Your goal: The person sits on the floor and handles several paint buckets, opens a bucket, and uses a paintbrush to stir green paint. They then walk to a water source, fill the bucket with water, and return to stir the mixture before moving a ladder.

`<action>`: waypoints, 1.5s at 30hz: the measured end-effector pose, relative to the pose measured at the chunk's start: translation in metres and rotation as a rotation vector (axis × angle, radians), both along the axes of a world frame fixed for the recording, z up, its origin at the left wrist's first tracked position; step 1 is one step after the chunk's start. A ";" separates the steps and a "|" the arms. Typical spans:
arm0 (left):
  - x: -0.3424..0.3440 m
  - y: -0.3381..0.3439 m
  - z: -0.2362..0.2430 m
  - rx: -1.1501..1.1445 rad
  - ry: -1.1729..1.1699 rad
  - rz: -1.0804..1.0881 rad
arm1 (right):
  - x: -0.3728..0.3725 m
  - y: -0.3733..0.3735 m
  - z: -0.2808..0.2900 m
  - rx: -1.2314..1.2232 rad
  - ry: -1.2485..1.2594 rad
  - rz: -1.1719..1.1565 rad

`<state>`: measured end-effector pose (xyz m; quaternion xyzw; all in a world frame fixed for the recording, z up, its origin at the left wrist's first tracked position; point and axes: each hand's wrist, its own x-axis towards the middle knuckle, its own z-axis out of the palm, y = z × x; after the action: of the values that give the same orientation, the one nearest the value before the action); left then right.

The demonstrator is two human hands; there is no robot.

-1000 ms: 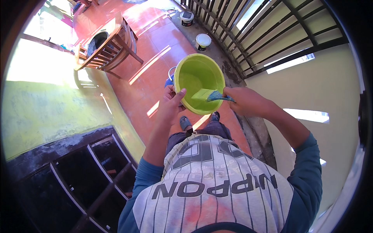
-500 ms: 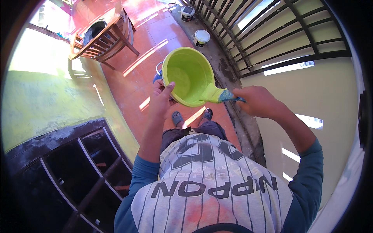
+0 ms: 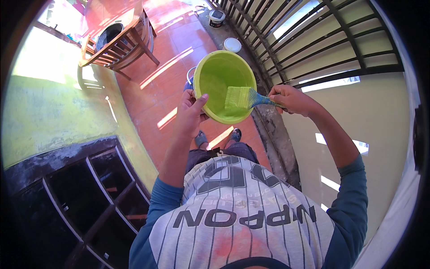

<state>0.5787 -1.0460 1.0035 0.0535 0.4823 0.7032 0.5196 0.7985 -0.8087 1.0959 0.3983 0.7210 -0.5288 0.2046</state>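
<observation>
My left hand (image 3: 191,111) grips the left rim of a lime-green bucket (image 3: 212,74), thumb over the edge and fingers outside. Wet green paint coats the inside. In my right hand (image 3: 291,99) is the handle of a paintbrush (image 3: 260,99), blue and paint-smeared, pinched between thumb and fingers. Its wide bristles, covered in green paint, lie over the bucket's opening at the right side and point left. Whether they touch the inner wall I cannot tell.
Behind the green bucket, partly hidden, stands a blue pail (image 3: 188,84) with a white handle. A wooden chair (image 3: 130,42) holding a black basin is at the far left. Two paint tubs (image 3: 232,45) (image 3: 217,18) line the ledge below the dark metal grille (image 3: 313,40). The floor is orange tile.
The brush has moved from the bucket's lower right rim to over its opening, its flat bristle face now showing. The bucket has shifted slightly right and up.
</observation>
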 end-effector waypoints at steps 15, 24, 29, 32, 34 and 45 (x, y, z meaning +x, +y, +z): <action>0.011 0.008 -0.002 0.036 0.054 0.021 | 0.023 0.009 0.011 -0.064 -0.193 -0.154; 0.011 0.007 0.001 0.026 0.089 -0.045 | 0.028 0.006 0.024 -0.018 -0.224 -0.133; 0.017 0.008 0.006 0.064 0.112 -0.028 | 0.028 0.003 0.035 0.054 -0.264 -0.077; 0.020 0.010 0.009 0.063 0.125 0.014 | 0.029 0.002 0.038 0.084 -0.253 -0.090; 0.021 0.011 0.011 0.071 0.106 0.042 | 0.029 0.003 0.039 0.076 -0.251 -0.094; 0.021 -0.001 0.004 0.072 0.046 -0.006 | 0.031 0.002 0.060 0.071 -0.291 -0.076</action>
<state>0.5992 -1.0473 1.0077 0.0895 0.4683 0.7173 0.5082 0.8295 -0.8068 1.1564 0.5048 0.6864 -0.4470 0.2725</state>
